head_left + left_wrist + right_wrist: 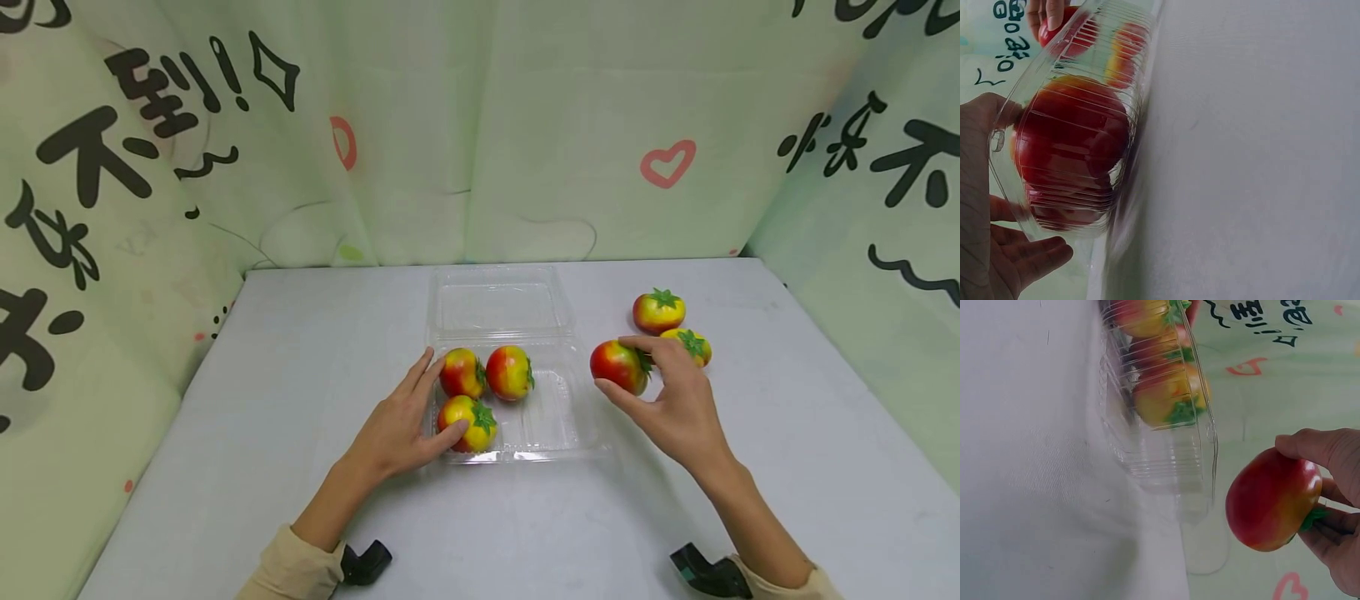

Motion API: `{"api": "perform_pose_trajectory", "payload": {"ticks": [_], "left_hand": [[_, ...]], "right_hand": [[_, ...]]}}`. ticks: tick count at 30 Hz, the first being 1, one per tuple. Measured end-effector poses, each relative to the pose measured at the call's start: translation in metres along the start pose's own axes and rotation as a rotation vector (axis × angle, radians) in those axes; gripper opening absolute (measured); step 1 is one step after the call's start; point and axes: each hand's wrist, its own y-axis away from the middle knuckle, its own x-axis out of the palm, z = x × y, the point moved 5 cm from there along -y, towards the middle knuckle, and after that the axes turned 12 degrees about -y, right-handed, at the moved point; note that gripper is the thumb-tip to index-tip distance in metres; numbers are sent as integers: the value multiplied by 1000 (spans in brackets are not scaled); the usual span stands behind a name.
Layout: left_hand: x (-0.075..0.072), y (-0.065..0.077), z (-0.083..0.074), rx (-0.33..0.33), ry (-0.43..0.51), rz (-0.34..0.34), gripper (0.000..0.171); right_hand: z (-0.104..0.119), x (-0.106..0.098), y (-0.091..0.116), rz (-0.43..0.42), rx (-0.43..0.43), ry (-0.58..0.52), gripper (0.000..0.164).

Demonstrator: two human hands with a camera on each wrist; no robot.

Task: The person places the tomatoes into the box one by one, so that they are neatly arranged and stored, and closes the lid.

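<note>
A clear plastic clamshell box (551, 408) lies with its lid (501, 304) folded back. Inside its left half are three red-and-yellow, tomato-like fruits with green leafy caps: one at back left (462, 372), one beside it (510, 372) and one in front (467, 423). My left hand (397, 425) rests along the box's left wall, fingers extended, thumb over the front fruit. To the right of the box, my right hand (671, 392) holds another such fruit (1272, 500) between thumb and fingers, raised above the table in the right wrist view.
Two more fruits, a farther one (658, 311) and a nearer one (692, 345) partly behind my right hand, sit at the table's right. The white table (300, 367) meets a pale green curtain (570, 125) with black lettering at the back and sides.
</note>
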Motion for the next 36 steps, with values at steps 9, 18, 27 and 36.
{"api": "perform_pose_trajectory", "payload": {"ticks": [9,18,27,36], "left_hand": [[-1,0,-1,3,2,-6,88],[0,0,0,2,3,0,87],[-2,1,-1,-7,0,4,88],[-2,0,-1,-6,6,6,87]], "right_hand": [[10,9,-2,17,-22,-22,56],[17,17,-3,42,-23,-44,54],[19,24,-2,68,-20,-46,55],[21,36,2,111,-22,-53,54]]}}
